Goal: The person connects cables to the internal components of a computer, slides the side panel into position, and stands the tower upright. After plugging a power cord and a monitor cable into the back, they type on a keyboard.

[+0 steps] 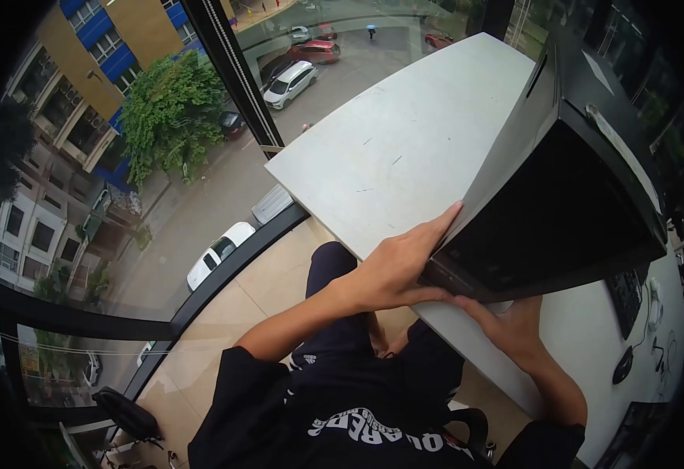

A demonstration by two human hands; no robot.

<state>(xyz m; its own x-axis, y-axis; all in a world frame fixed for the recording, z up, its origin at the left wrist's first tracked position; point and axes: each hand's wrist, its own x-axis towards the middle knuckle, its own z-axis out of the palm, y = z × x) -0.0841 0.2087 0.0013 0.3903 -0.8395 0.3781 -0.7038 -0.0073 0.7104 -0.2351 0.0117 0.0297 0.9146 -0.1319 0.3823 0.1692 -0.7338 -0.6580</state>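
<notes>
A large black computer case [545,211], with a grey side panel, stands tilted over the white table [381,148] in front of me. My left hand [400,266] wraps its near left corner, fingers stretched up along the grey side and thumb under the lower edge. Under the bottom edge, my right hand [510,328] grips the case, its thumb pointing toward the left one. The fingers of my right hand are partly hidden behind the case.
Right of the case lie a black keyboard [628,301], a black mouse [623,365] and cables [660,352]. Tall windows border the table on the left, with a street below. A black bag [128,414] rests on the floor at lower left.
</notes>
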